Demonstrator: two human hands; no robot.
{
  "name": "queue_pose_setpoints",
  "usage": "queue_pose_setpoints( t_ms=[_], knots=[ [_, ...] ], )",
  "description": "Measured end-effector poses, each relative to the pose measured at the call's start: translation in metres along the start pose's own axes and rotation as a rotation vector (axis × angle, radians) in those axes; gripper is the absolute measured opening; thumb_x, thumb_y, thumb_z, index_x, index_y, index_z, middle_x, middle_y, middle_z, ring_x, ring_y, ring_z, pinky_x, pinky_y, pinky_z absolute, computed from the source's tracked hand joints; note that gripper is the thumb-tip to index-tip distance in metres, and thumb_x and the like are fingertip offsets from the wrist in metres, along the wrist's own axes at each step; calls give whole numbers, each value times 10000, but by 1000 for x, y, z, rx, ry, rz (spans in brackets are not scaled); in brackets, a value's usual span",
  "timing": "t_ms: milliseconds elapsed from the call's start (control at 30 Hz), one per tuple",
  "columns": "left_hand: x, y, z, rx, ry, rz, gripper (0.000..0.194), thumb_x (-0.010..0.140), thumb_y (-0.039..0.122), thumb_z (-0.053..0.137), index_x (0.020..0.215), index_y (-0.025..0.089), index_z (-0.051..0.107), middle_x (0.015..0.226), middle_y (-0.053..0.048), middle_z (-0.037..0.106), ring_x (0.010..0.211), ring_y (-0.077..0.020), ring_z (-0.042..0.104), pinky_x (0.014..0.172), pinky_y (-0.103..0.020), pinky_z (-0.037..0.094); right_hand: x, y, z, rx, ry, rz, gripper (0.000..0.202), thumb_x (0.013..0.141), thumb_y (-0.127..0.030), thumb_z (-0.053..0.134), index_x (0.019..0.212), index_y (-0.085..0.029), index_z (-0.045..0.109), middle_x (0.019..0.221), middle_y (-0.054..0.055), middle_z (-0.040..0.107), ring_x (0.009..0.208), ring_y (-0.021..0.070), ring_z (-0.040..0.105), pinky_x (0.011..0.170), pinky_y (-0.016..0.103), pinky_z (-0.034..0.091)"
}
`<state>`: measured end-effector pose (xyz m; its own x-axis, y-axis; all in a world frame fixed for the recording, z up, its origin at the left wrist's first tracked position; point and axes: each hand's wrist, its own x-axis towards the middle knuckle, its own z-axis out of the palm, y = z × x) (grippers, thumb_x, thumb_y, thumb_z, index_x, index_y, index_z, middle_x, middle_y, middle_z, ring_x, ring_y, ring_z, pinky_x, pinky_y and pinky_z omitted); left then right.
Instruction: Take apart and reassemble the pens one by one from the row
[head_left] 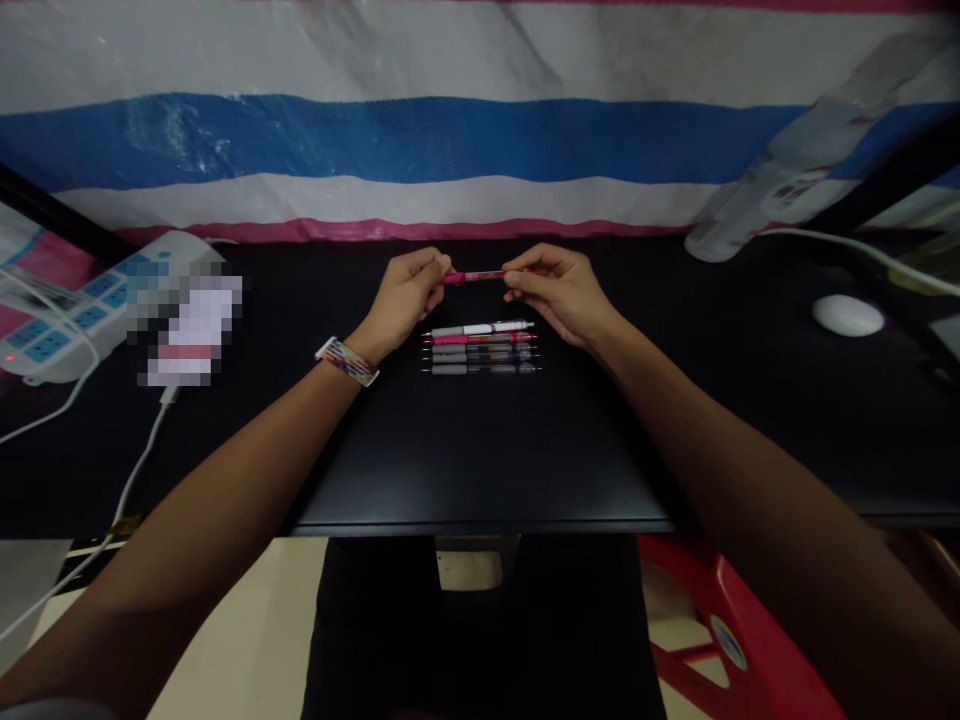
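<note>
Between my two hands a red pen (484, 276) is held level above the black desk (480, 450). My left hand (411, 290) pinches its pink grip end, and a woven multicoloured band (347, 361) circles that wrist. The fingertips of my right hand (559, 290) are closed on the pen's other end, partly hiding it. Just below the hands, several pens lie side by side in a row: a white one (480, 329) at the top, a red one (480, 339) under it, then clear ones with grey grips, the lowest pen (480, 369) slightly apart.
On the left are a white power strip (97, 310) and a blurred-out phone-like thing (196, 330) with a white cable (146, 450). To the right stand a clear plastic bottle (720, 230) and a white mouse (848, 315). A striped sheet (450, 140) hangs behind; a red stool (750, 620) is below.
</note>
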<state>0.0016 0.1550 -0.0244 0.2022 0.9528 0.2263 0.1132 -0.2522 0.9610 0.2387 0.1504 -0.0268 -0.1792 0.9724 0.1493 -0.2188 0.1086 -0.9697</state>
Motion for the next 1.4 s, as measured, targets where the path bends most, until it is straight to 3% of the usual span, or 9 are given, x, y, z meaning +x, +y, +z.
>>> queue_pose_setpoints(
  t_ms=[133, 333, 500, 667, 800, 967, 1133, 1233, 1400],
  knots=[
    [1, 0, 0, -6, 32, 35, 417, 1023, 520, 757, 759, 224, 626, 530, 48, 496, 443, -99, 441, 489, -259, 411, -1, -3, 2, -15, -22, -10, 304, 779, -319, 1015, 830, -232, 728, 860, -14, 686, 765, 135, 681, 786, 319, 667],
    [0, 6, 4, 7, 74, 94, 322, 847, 412, 953, 902, 217, 703, 747, 20, 691, 592, -112, 639, 600, -247, 548, 3, 1, -2, -6, 7, 18, 290, 812, -325, 980, 960, -254, 741, 852, -19, 665, 792, 155, 691, 817, 343, 666],
    [1, 2, 4, 35, 101, 65, 412, 1001, 549, 796, 809, 213, 653, 595, 14, 631, 555, -137, 651, 569, -255, 539, 7, 7, -5, 0, 12, 18, 273, 801, -260, 954, 935, -251, 716, 856, -20, 658, 817, 167, 706, 858, 374, 665],
    [0, 2, 5, 9, 111, 91, 330, 886, 434, 929, 950, 210, 695, 697, 26, 690, 574, -126, 670, 589, -246, 540, 9, 9, -6, 22, 40, 12, 282, 799, -265, 932, 919, -264, 676, 850, -28, 645, 798, 165, 684, 864, 399, 666],
    [0, 4, 4, 31, 127, 53, 369, 1013, 532, 772, 860, 208, 680, 599, 21, 632, 541, -139, 662, 567, -259, 523, 10, 8, -6, 18, 31, -1, 293, 820, -269, 916, 935, -269, 647, 847, -28, 629, 778, 156, 658, 873, 406, 654],
    [0, 5, 5, 3, 123, 70, 345, 903, 468, 916, 963, 218, 686, 693, 20, 694, 600, -135, 699, 621, -257, 562, 10, 9, -7, 9, 31, -13, 303, 825, -275, 904, 942, -274, 625, 856, -21, 629, 807, 169, 667, 879, 415, 650],
    [2, 2, 4, -20, 145, 63, 408, 967, 592, 823, 902, 217, 678, 622, 22, 654, 569, -132, 677, 585, -249, 559, 11, 11, -7, 50, 41, 3, 333, 794, -291, 916, 962, -276, 629, 865, -28, 663, 816, 164, 683, 894, 404, 655],
    [2, 1, 3, -25, 147, 92, 390, 895, 538, 909, 914, 222, 682, 656, 31, 674, 597, -124, 680, 615, -245, 579, 10, 11, -6, 52, 41, 19, 327, 795, -284, 912, 968, -274, 636, 857, -27, 667, 822, 164, 689, 910, 404, 657],
    [-1, 2, 3, 6, 161, 78, 323, 974, 486, 829, 883, 207, 695, 636, 11, 676, 537, -109, 637, 558, -233, 525, 10, 10, -5, 36, 61, 33, 300, 813, -263, 900, 980, -274, 650, 858, -26, 663, 821, 164, 691, 921, 402, 656]
  ],
)
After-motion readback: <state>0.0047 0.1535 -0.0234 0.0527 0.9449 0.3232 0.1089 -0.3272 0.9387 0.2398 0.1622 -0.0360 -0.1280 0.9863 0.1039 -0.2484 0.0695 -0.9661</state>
